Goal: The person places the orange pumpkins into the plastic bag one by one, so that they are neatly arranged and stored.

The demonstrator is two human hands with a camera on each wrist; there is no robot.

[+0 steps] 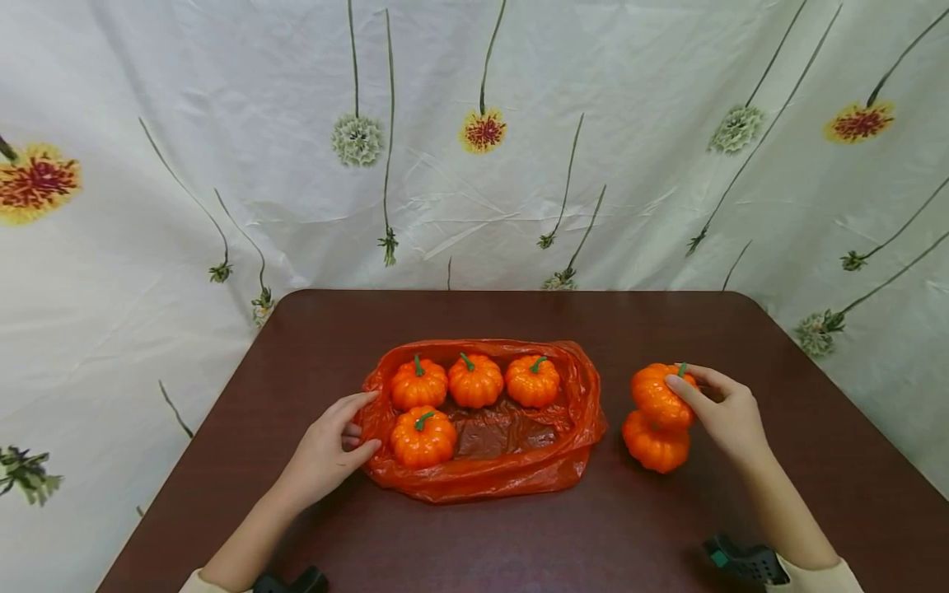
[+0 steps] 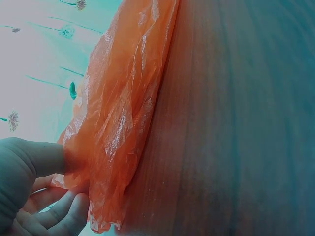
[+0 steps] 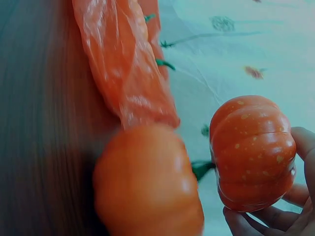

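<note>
An orange plastic bag [image 1: 511, 482] sits with its mouth spread wide, holding several small orange pumpkins with green stems. Three stand along the back, including one back-right pumpkin [image 1: 532, 383], and a front pumpkin [image 1: 423, 438] is at the left. My left hand [image 1: 334, 441] pinches the bag's left edge between thumb and fingers, as the left wrist view also shows. My right hand [image 1: 730, 412] grips a pumpkin [image 3: 253, 152] from its right side, raised directly above another pumpkin [image 1: 656, 443] on the table. In the right wrist view, the lower pumpkin's stem [image 3: 202, 169] points toward the held one.
The dark brown table [image 1: 474, 548] has rounded far corners. Behind it hangs a white curtain [image 1: 445, 189] printed with flowers. Black wrist devices show at both forearms, such as the right wrist device [image 1: 745, 560].
</note>
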